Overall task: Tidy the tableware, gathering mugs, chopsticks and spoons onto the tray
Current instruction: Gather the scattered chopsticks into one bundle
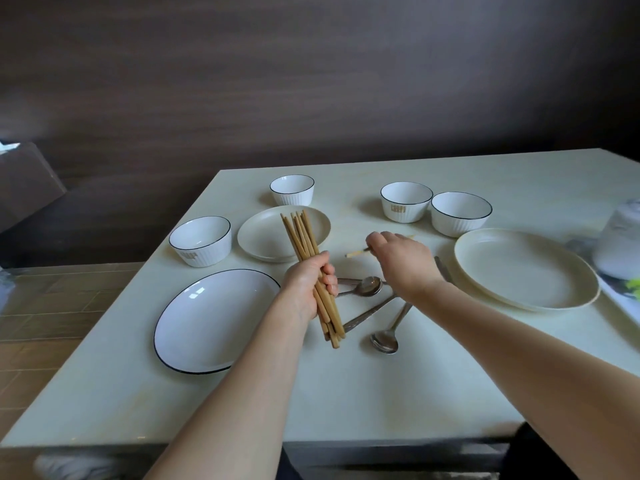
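Note:
My left hand (308, 289) grips a bundle of several wooden chopsticks (301, 237), held above the table with the tips pointing away from me. My right hand (398, 258) reaches over the table's middle and pinches a single pale chopstick (355, 253) that lies on the tabletop. Several metal spoons lie below my hands: a stacked pair (367, 285), one with its bowl toward me (384, 341), and another handle (367, 315) partly hidden under my right wrist. No tray is clearly in view.
Four white ribbed bowls stand on the pale table (346, 393): one at the left (201, 240), one at the back (292, 189), two at the back right (406, 201) (460, 213). A black-rimmed white plate (211, 320), a small beige plate (263, 237) and a large beige plate (526, 268) lie around. A white container (620, 244) stands at the right edge.

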Demonstrator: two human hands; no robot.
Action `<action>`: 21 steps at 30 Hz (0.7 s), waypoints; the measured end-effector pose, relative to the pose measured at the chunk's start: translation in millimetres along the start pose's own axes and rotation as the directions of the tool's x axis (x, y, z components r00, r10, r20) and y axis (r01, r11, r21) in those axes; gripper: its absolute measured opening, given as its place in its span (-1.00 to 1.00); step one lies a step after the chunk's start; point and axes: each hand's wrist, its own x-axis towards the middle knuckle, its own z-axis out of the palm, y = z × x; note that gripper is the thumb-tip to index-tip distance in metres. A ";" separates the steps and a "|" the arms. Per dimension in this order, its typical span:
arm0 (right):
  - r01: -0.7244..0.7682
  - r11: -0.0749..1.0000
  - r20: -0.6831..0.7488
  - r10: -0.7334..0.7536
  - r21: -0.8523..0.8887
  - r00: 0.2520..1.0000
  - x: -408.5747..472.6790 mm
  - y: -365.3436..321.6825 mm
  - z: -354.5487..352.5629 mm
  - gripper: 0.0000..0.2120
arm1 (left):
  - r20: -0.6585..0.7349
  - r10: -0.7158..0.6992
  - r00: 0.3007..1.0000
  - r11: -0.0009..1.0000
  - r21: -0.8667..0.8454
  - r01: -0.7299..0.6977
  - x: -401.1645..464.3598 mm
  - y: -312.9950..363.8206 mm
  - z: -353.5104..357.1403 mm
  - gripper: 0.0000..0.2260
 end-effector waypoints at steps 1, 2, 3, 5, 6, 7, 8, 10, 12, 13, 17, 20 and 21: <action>-0.016 0.989 -0.146 0.038 0.147 0.989 -2.7 -5.1 -2.5 -0.86 | 0.003 -0.002 1.000 1.000 0.004 0.002 -2.1 -0.9 0.2 -0.77; -0.007 0.952 -0.282 0.098 0.305 0.954 -4.3 -11.4 -7.1 -0.90 | 0.009 -0.005 1.000 1.000 0.009 0.005 -4.7 -1.0 1.3 -0.76; 0.015 0.897 -0.378 0.172 0.442 0.910 -5.5 -19.9 -12.4 -0.91 | 0.012 -0.007 1.000 1.000 0.012 0.007 -5.8 -1.6 1.4 -0.77; 0.070 0.761 -0.438 0.293 0.645 0.850 -7.1 -35.6 -27.9 -0.93 | 0.019 -0.002 1.000 1.000 0.020 0.002 -8.6 -2.1 2.1 -0.79; 0.097 0.699 -0.438 0.329 0.709 0.836 -6.9 -41.7 -36.4 -0.94 | 0.024 0.001 1.000 1.000 0.021 -0.001 -9.6 -1.7 2.3 -0.80; 0.120 0.639 -0.435 0.361 0.760 0.825 -6.7 -46.6 -44.5 -0.92 | 0.029 0.003 1.000 1.000 0.026 -0.004 -10.1 -1.3 1.7 -0.80; 0.141 0.585 -0.432 0.395 0.799 0.810 -6.2 -49.2 -52.6 -0.90 | 0.037 0.006 0.999 1.000 0.030 -0.007 -10.1 -0.6 1.1 -0.81; 0.151 0.482 -0.404 0.480 0.863 0.778 -4.1 -48.3 -63.3 -0.88 | 0.050 0.018 0.999 0.998 0.054 -0.021 -10.7 1.4 -0.2 -0.82; 0.110 0.378 -0.322 0.559 0.919 0.764 -2.5 -41.8 -65.3 -0.91 | 0.062 0.044 0.997 0.995 0.089 -0.049 -12.0 2.9 -0.3 -0.86; 0.074 0.332 -0.267 0.585 0.940 0.766 -2.2 -37.6 -64.1 -0.92 | 0.064 0.054 0.996 0.993 0.102 -0.060 -12.1 2.7 0.9 -0.87; -0.102 0.143 -0.005 0.604 0.984 0.797 -1.6 -29.5 -53.5 -0.91 | 0.066 0.080 0.995 0.986 0.142 -0.089 -12.0 1.0 6.7 -0.91; -0.212 0.080 0.135 0.546 0.974 0.827 1.6 -29.3 -48.6 -0.89 | 0.085 0.093 0.992 0.989 0.108 -0.102 -13.5 0.3 11.0 -0.95; -0.240 0.081 0.166 0.516 0.967 0.840 2.3 -30.0 -47.2 -0.88 | 0.107 0.090 0.990 0.990 0.095 -0.100 -13.6 0.1 11.2 -0.94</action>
